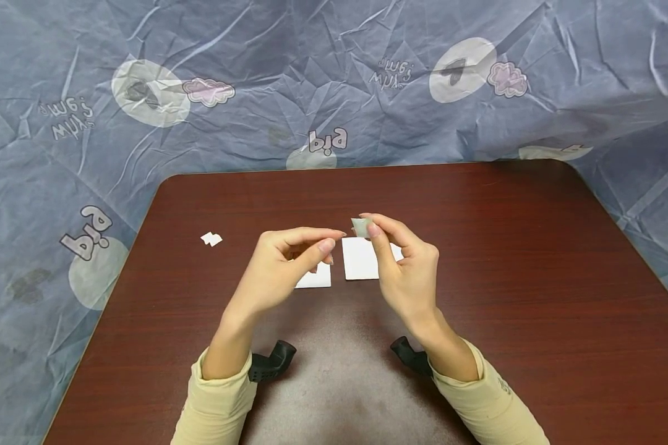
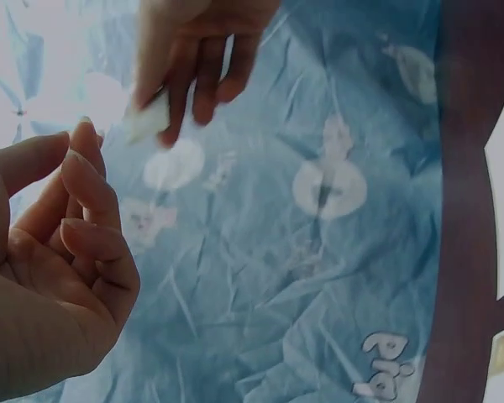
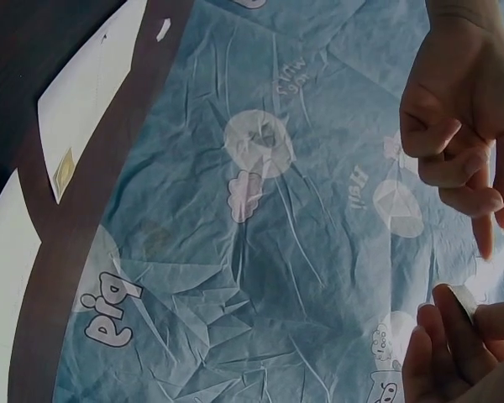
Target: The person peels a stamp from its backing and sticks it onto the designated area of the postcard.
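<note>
Between the thumb and fingers of my right hand (image 1: 409,269) a small, pale, slightly see-through square piece (image 1: 360,227) is pinched, raised over the table. In the left wrist view the same square looks blurred. My left hand (image 1: 289,259) hovers just left of it, its index finger stretched toward the piece and its thumb a little below, with nothing visible between them. Behind the hands lie two white cards, a right card (image 1: 360,259) and a left card (image 1: 316,278), each partly covered. On one card in the right wrist view sits a small yellowish square (image 3: 65,172).
Small white paper scraps (image 1: 211,238) lie at the left of the dark red-brown table (image 1: 506,259). A wrinkled blue printed cloth (image 1: 312,74) hangs behind its far edge. Black wrist-worn devices, one at the left wrist (image 1: 273,360), stick out below the hands.
</note>
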Available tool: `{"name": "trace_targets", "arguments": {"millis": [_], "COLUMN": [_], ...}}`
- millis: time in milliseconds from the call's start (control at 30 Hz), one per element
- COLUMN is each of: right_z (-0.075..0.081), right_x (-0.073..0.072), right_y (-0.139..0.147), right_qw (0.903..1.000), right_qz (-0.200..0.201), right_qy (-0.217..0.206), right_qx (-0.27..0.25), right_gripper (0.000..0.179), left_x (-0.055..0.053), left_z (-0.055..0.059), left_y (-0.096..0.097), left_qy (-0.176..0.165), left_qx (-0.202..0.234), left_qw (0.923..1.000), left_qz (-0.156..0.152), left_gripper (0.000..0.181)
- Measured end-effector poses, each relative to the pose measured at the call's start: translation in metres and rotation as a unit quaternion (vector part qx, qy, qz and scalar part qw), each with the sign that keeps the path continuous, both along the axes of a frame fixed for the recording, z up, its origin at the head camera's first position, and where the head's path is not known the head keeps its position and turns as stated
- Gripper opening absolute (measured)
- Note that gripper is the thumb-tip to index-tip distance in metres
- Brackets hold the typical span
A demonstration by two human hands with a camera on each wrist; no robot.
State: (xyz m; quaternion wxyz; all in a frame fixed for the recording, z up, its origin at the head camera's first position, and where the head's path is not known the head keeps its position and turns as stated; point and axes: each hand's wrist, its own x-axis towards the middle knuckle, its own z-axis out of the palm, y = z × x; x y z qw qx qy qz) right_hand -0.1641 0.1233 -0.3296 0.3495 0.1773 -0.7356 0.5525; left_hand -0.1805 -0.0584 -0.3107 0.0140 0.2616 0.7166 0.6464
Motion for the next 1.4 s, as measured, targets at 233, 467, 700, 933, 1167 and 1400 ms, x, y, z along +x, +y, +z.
{"name": "trace_targets", "arguments": {"millis": [233, 467, 700, 933, 1167, 1400], "right_z": [-0.002, -0.003, -0.004, -0.005, -0.005, -0.006], "right_x": [0.0, -0.001, -0.001, -0.001, -0.003, -0.004], "right_y": [-0.002, -0.004, -0.007, -0.007, -0.005, -0.002], "right_qw": [0.9988, 0.9968, 0.9949, 0.9934, 0.993, 0.9901], "right_qz": [-0.005, -0.028, -0.012, -0.017, -0.023, -0.028], "right_qy": [0.04, 0.058, 0.08, 0.089, 0.086, 0.078], "right_qx": [0.028, 0.048, 0.061, 0.07, 0.077, 0.113], "right_gripper": [0.015, 0.015, 0.031, 0.021, 0.025, 0.03], "left_x": [0.003, 0.004, 0.002, 0.001, 0.0, -0.003], "left_z": [-0.003, -0.004, -0.006, -0.007, -0.008, -0.011], "left_y": [0.01, 0.013, 0.019, 0.021, 0.02, 0.021], "left_qy": [-0.008, -0.016, -0.033, -0.033, -0.012, 0.001], "left_qx": [-0.024, -0.014, 0.015, 0.011, -0.007, -0.025], "left_qw": [0.9995, 0.9998, 0.9983, 0.9975, 0.9975, 0.996], "left_qz": [-0.018, 0.0, 0.045, 0.062, 0.069, 0.085], "left_gripper": [0.023, 0.024, 0.017, 0.014, 0.014, 0.013]}}
